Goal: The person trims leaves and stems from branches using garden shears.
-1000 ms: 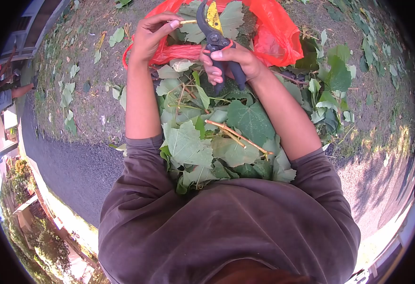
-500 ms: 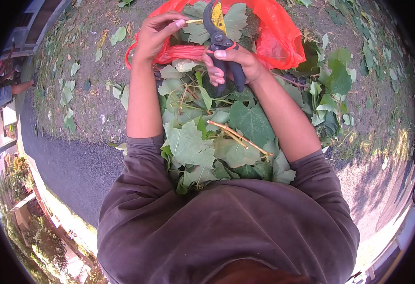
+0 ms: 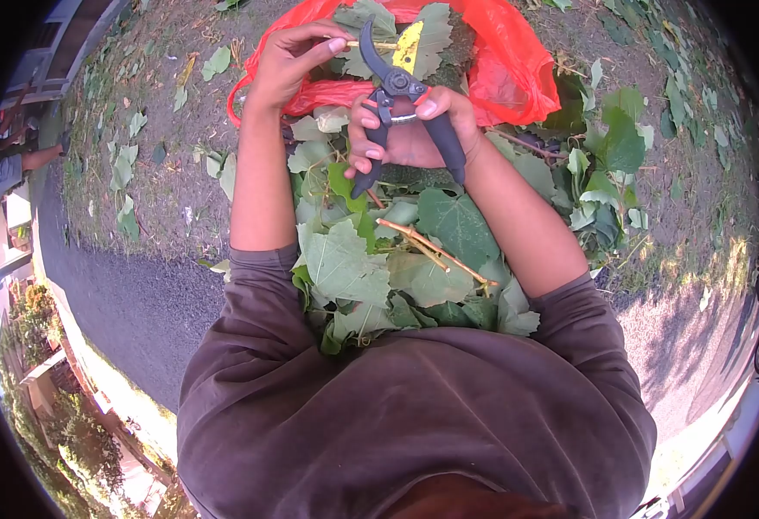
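My left hand [image 3: 297, 60] pinches a thin yellowish stem [image 3: 364, 44] between thumb and fingers. The stem runs right toward the pruning shears [image 3: 399, 84], whose dark hooked blade and yellow blade stand apart around it. My right hand [image 3: 431, 121] is wrapped around the black handles, which are spread. Behind the shears, large green leaves [image 3: 434, 39] lie over an open red plastic bag [image 3: 513, 65]. Whether the stem joins those leaves is hidden by the shears. Below my hands a heap of leaves [image 3: 345, 259] fills my lap, with cut brown twigs [image 3: 438, 249] on top.
More leafy cuttings [image 3: 613, 147] lie on the ground to the right of the bag. Scattered leaves [image 3: 124, 169] cover the soil at left, and grey pavement [image 3: 120, 303] runs nearer me. At the far left edge another person's arm [image 3: 44, 156] shows.
The pruning shears have opened: the blades have parted and the handles have spread in my right hand. My left hand keeps its pinch on the stem at nearly the same place.
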Action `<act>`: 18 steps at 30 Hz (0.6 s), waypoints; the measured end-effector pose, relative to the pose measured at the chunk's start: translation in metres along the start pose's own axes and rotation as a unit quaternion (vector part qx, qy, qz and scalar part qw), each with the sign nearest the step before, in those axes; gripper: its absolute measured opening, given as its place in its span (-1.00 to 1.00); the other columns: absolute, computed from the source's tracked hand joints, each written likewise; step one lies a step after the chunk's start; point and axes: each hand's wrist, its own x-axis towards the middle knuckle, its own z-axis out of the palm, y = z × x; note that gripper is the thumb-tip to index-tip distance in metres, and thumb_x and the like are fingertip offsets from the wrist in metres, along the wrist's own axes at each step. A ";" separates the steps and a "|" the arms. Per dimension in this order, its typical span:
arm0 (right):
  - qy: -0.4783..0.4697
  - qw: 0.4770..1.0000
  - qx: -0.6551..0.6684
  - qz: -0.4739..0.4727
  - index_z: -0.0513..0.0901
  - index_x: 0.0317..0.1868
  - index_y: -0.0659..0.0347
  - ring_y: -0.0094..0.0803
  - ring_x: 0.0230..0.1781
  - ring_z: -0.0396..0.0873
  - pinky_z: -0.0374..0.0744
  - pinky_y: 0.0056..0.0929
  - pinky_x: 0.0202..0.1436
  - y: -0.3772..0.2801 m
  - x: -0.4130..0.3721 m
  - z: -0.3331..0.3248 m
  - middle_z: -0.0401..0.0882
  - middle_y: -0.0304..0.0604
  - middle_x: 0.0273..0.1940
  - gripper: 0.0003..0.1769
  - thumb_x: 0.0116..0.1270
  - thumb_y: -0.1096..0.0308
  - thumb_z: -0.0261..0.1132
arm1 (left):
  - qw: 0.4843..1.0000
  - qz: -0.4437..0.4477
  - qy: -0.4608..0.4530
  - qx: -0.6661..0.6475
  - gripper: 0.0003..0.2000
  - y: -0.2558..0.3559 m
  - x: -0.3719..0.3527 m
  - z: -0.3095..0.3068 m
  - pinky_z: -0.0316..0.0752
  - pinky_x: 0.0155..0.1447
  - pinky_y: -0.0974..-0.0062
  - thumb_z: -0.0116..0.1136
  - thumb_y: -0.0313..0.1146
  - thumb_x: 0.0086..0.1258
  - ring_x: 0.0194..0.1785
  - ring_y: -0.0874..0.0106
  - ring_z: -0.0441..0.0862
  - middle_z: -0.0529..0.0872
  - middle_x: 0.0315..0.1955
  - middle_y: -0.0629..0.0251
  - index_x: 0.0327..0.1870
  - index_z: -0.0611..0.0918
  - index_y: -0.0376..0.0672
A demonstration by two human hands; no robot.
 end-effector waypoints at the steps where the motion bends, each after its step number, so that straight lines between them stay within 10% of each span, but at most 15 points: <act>1: -0.003 1.000 0.011 -0.003 0.48 0.04 0.22 -0.01 0.09 0.61 0.44 0.02 0.42 -0.001 0.001 0.000 0.56 -0.01 -0.13 -0.38 0.14 -0.10 0.23 | 1.000 -0.004 0.011 -0.006 -0.85 0.001 0.000 0.002 0.64 0.23 0.40 0.34 -0.49 0.52 0.07 0.43 0.75 0.84 -0.04 0.19 0.00 0.81 -0.31; 6: 0.010 1.000 0.011 -0.013 0.46 -0.04 0.17 -0.22 -0.15 0.56 0.48 -0.05 0.31 -0.003 0.001 0.004 0.47 -0.15 -0.27 -0.48 0.21 -0.07 0.27 | 1.000 -0.003 0.013 -0.005 -0.84 0.002 0.000 -0.001 0.64 0.23 0.41 0.35 -0.47 0.52 0.07 0.43 0.76 0.84 -0.03 0.20 0.01 0.81 -0.30; 12: 0.078 0.996 -0.038 -0.013 0.37 -0.18 0.10 -0.51 -0.56 0.43 0.54 -0.33 -0.33 -0.009 -0.007 0.002 0.35 -0.34 -0.50 -0.54 0.57 -0.12 0.25 | 0.999 -0.013 0.034 0.002 -0.85 -0.003 -0.002 -0.004 0.63 0.12 0.46 0.35 -0.49 0.51 0.03 0.44 0.74 0.82 -0.04 0.20 0.00 0.82 -0.29; 18: 0.069 0.994 -0.082 0.011 0.37 -0.19 0.10 -0.52 -0.56 0.47 0.57 -0.32 -0.33 -0.011 -0.009 0.002 0.36 -0.35 -0.53 -0.54 0.54 -0.11 0.30 | 0.999 -0.002 0.037 0.006 -0.86 -0.015 -0.003 -0.013 0.61 0.08 0.48 0.32 -0.49 0.53 0.00 0.44 0.72 0.82 -0.06 0.19 -0.01 0.81 -0.29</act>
